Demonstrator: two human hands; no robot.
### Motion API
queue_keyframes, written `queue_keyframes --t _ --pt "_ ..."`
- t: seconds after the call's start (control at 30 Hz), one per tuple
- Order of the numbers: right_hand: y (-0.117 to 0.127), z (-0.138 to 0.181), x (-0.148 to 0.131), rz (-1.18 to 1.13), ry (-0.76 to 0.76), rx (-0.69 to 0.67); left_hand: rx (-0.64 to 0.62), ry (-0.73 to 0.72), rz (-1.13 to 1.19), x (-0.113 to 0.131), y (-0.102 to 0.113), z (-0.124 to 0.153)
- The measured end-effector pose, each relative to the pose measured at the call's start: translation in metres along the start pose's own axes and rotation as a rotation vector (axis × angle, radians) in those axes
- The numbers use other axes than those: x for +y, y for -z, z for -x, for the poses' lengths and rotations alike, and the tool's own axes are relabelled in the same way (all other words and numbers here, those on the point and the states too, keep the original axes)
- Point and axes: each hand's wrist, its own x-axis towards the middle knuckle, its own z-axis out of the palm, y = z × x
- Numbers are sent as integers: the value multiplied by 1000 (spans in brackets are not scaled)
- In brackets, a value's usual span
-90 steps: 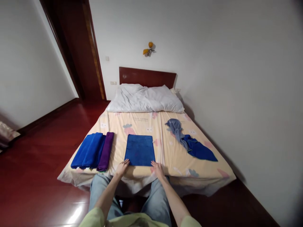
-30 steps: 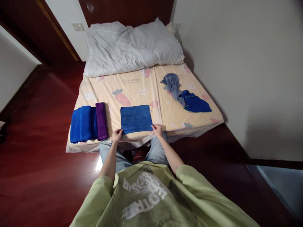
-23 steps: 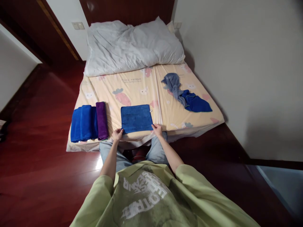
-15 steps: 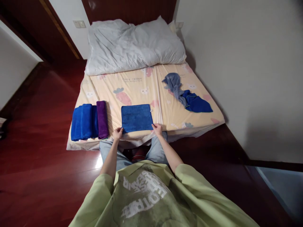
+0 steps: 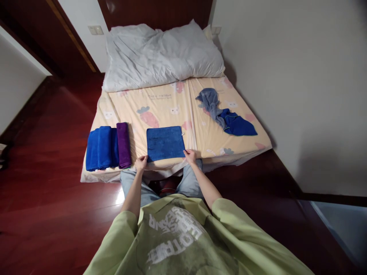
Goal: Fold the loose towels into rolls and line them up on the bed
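Note:
A blue towel (image 5: 165, 143) lies flat on the bed near its front edge, with a small white tag on its right side. My left hand (image 5: 141, 163) pinches the towel's near left corner. At the near right corner, the fingers of my right hand (image 5: 190, 156) are closed on the same towel. To the left of it are folded blue towels (image 5: 103, 148) side by side and a folded purple towel (image 5: 124, 145). Farther right, a crumpled grey towel (image 5: 210, 101) touches a bunched blue towel with a green edge (image 5: 240, 124).
The bed (image 5: 172, 103) has a yellow sheet printed with carrots and rabbits. A large white quilt or pillow (image 5: 164, 55) is heaped at the headboard (image 5: 155, 14). A bare wall (image 5: 286, 95) stands on the right, and dark red floor (image 5: 57, 198) surrounds the bed.
Almost nothing has moved. Both hands stay at the towel's near corners, and the view has shifted very slightly.

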Motion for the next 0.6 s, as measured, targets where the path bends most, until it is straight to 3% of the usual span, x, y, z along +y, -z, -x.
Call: queue_keyframes --t 0.37,0.6 --pt "1 4 -6 58 22 3 22 -78 -21 0 -8 2" --pt "-3 24 -10 278 80 -26 31 -78 -93 8 -12 5"
